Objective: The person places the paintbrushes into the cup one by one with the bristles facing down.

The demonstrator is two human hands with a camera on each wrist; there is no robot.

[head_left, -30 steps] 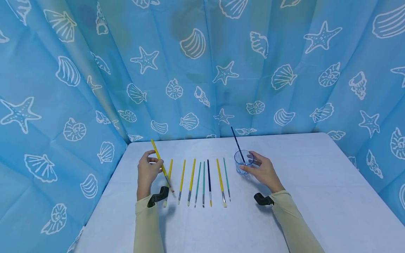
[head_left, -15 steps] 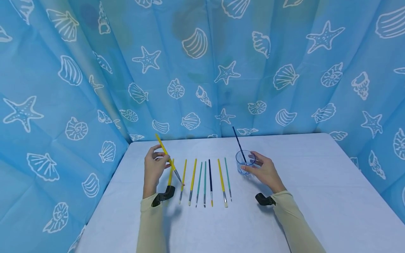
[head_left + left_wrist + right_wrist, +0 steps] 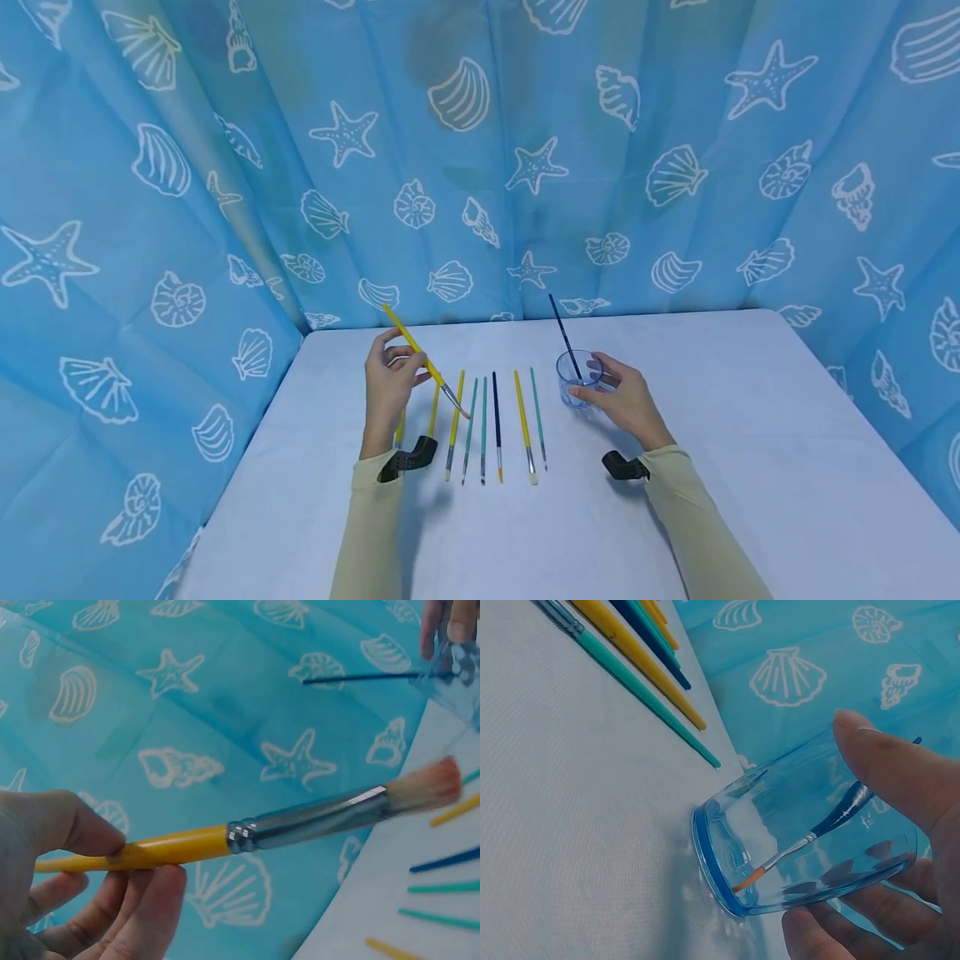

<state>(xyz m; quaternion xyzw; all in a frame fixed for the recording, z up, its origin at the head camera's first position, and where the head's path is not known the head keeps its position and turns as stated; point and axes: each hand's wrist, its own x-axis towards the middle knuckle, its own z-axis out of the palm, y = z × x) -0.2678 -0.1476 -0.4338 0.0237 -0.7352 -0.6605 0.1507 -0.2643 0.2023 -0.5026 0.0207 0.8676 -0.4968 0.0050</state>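
Two hands engaged; my left hand (image 3: 387, 385) pinches a yellow brush (image 3: 424, 362) above the brush row (image 3: 483, 421), bristles angled right; my right hand (image 3: 626, 400) wraps the cup (image 3: 577, 379), steadying it, dark brush (image 3: 564, 336) inside.

Head view bright, even, diffuse light; blue cast from curtain (image 3: 480, 150). Soft shadows on tabletop (image 3: 750, 417) under both forearms, falling toward 5 o'clock. No glare. Wide-angle bending at 3 and 9 o'clock edges. Left wrist view: yellow brush (image 3: 247, 834) sharp, bristle tip slightly soft, backdrop blurred. Right wrist view dimmer, greyish; glass cup (image 3: 802, 840) shows faint reflections.
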